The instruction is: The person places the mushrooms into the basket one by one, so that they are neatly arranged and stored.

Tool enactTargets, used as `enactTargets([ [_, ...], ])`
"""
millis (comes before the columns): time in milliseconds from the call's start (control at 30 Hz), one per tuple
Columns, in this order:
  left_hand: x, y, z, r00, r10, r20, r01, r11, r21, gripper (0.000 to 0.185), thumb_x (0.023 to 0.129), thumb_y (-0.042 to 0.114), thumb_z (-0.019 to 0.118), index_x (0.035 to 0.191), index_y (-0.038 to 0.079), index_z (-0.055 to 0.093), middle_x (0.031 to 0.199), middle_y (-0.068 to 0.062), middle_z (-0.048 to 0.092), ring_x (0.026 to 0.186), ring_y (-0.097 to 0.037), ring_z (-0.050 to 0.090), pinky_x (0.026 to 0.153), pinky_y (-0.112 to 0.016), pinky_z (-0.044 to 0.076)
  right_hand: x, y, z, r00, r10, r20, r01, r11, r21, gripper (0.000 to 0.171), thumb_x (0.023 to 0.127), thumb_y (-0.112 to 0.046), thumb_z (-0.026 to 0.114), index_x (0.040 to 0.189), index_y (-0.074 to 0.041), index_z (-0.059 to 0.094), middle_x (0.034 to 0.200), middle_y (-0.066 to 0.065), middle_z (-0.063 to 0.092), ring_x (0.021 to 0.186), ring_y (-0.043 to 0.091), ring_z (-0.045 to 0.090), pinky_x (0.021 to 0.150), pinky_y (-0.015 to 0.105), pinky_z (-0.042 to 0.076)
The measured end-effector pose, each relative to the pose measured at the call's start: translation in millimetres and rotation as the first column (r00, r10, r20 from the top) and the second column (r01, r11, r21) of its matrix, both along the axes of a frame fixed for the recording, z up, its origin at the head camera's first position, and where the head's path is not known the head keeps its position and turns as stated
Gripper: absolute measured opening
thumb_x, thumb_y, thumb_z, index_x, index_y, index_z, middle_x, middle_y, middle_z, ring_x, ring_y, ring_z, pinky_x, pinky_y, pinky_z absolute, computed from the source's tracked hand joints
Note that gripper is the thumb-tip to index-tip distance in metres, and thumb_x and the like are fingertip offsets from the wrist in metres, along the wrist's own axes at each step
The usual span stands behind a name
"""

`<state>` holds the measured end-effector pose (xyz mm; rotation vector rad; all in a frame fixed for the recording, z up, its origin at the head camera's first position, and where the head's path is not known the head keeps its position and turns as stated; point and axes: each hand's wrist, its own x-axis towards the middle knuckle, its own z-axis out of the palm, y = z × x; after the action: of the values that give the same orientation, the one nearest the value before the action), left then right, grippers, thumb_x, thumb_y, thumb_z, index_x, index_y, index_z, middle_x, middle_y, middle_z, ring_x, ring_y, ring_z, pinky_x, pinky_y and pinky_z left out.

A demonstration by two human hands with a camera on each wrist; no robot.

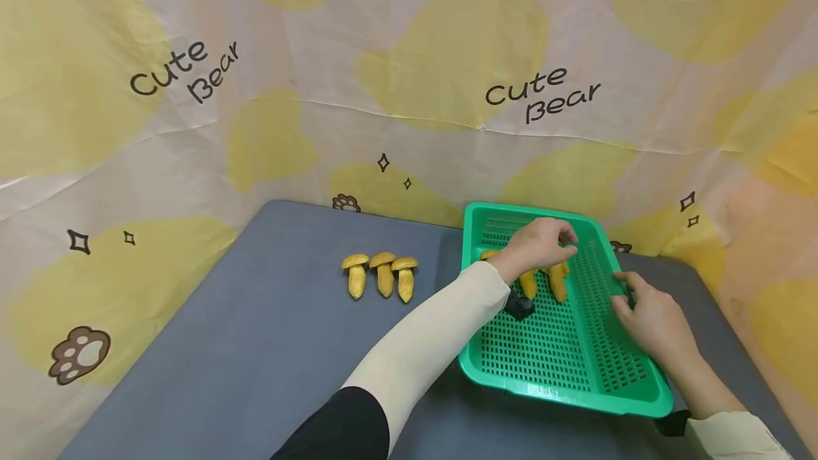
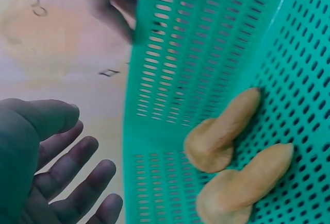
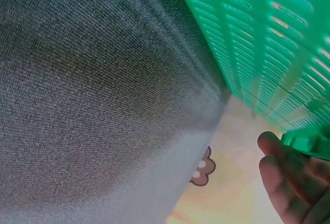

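In the head view my left hand [image 1: 543, 241] is over the green plastic basket [image 1: 623, 392], fingers loosely bent and nothing between them. The left wrist view shows its spread fingers beside the basket wall. My right hand [image 1: 655, 321] holds the basket's right rim, with fingers on the outer side in the right wrist view. Inside the basket lie yellow mushrooms, among them one mushroom [image 1: 558, 284] near the middle and another mushroom [image 1: 528, 284] to its left. My left hand and forearm partly cover them. In the left wrist view two mushrooms [image 2: 224, 131] lie side by side.
Three more yellow mushrooms [image 1: 385, 275] lie in a row on the grey table [image 1: 255, 332], left of the basket. A printed cloth [image 1: 409, 55] with "Cute Bear" lettering hangs behind the table. A black wrist device [image 1: 519, 306] on the left arm overlaps the basket.
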<state>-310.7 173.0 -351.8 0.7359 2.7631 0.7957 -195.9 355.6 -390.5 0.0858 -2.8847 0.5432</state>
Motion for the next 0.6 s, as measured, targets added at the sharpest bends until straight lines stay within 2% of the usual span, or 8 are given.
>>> enactTargets([
  [233, 5.9, -16.5, 16.1, 0.998, -0.047, -0.044, 0.049, 0.998, 0.035, 0.018, 0.096, 0.038, 0.057, 0.112, 0.035, 0.065, 0.112, 0.023, 0.062, 0.103, 0.004, 0.057, 0.081, -0.014, 0.046, 0.5, -0.6, 1.1, 1.0, 0.003, -0.001, -0.003, 1.0, 0.005, 0.043, 0.097, -0.017, 0.044, 0.135, 0.003, 0.048, 0.052, 0.001, 0.037, 0.039, 0.015, 0.032, 0.039, 0.028, 0.027],
  [600, 19.7, -46.0, 28.6, 0.99, -0.095, -0.106, 0.106, 0.989, 0.104, 0.017, 0.097, 0.034, 0.058, 0.111, 0.031, 0.066, 0.107, 0.021, 0.063, 0.099, 0.002, 0.059, 0.075, -0.012, 0.045, 3.7, -1.7, -0.4, 1.0, 0.013, -0.019, -0.013, 1.0, 0.007, 0.042, 0.098, -0.018, 0.043, 0.134, 0.003, 0.048, 0.051, 0.001, 0.036, 0.039, 0.014, 0.03, 0.038, 0.028, 0.026],
])
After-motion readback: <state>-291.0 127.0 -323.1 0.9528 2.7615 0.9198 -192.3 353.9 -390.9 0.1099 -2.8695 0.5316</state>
